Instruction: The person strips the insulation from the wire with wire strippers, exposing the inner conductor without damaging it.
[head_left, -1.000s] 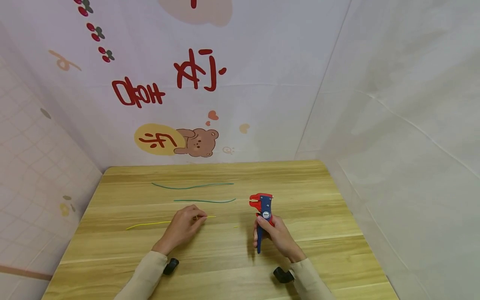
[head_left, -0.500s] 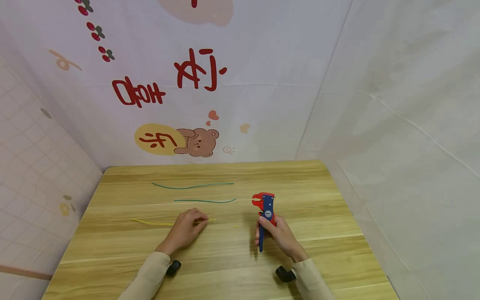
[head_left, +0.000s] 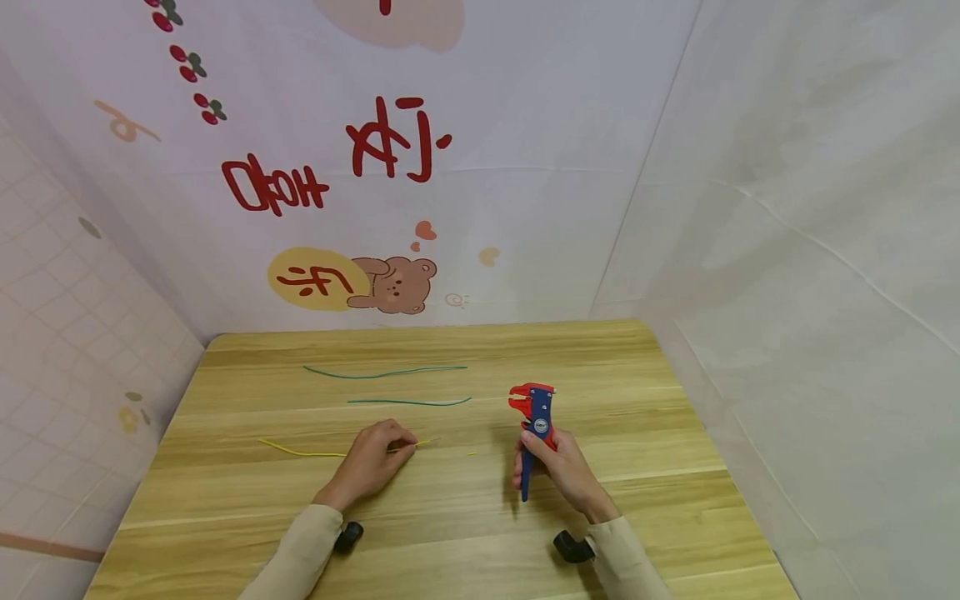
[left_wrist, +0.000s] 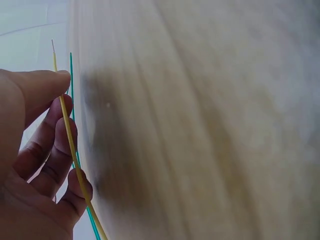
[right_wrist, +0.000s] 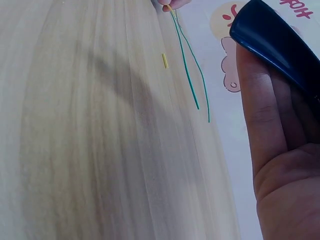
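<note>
My left hand (head_left: 375, 462) pinches a yellow wire (head_left: 303, 454) between thumb and fingers near its right end. In the left wrist view the tip of that yellow wire (left_wrist: 66, 114) shows thin bare metal beyond the thumb. My right hand (head_left: 562, 467) grips a wire stripper (head_left: 538, 417) with a red head and dark blue handle, its red jaws pointing left. Nothing sits between those jaws. A short piece of yellow insulation (head_left: 472, 454) lies on the table between the hands; the right wrist view also shows this yellow piece (right_wrist: 165, 61).
Two green wires lie farther back, a longer green wire (head_left: 382, 375) and a nearer green wire (head_left: 408, 403). The wooden table (head_left: 450, 533) meets a printed white cloth wall (head_left: 525, 192) at its back edge. Each wrist carries a black camera mount (head_left: 573, 547).
The right hand has shifted slightly right with the wire stripper. The left hand has moved slightly right and down with the yellow wire, whose far left end has swung toward the back.
</note>
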